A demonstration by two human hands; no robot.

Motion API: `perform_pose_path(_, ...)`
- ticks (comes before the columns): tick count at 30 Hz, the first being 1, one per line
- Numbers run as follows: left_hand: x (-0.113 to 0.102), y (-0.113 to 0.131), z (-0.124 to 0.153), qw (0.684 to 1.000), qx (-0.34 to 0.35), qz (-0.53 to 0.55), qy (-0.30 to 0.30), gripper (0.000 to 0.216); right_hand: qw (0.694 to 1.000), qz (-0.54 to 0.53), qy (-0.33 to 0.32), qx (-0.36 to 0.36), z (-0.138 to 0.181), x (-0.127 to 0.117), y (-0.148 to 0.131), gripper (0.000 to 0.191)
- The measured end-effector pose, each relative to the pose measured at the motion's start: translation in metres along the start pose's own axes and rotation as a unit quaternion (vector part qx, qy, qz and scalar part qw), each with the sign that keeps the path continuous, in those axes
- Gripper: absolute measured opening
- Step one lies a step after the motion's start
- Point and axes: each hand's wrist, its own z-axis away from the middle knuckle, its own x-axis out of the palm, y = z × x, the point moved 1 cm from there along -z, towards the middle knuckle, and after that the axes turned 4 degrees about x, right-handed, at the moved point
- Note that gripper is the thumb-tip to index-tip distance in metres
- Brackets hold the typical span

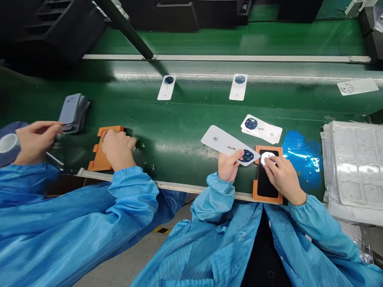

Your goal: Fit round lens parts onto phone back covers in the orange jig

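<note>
My left hand grips a white phone back cover by its camera end, thumb on top. The cover is tilted above the table, with a dark round camera area and small print on it. My right hand has its fingertips pinched at a shiny white round piece, which lies at the top of the black bed of an orange fixture. The fingers hide part of that piece. Just beyond my hands, white back covers lie overlapped on the green table.
At left, a co-worker's hands work by another orange fixture and a stack of grey covers. Single covers lie farther back. On the right are a blue sheet and clear plastic trays. A metal rail crosses behind.
</note>
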Motion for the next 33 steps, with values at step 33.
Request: perform_pose_path(33,0.032,-0.042,0.046,0.958,0.171,-0.189,-0.132,0.059,0.929,-0.225,0.263,0.126,-0.029,-0.048,-0.028,0.015)
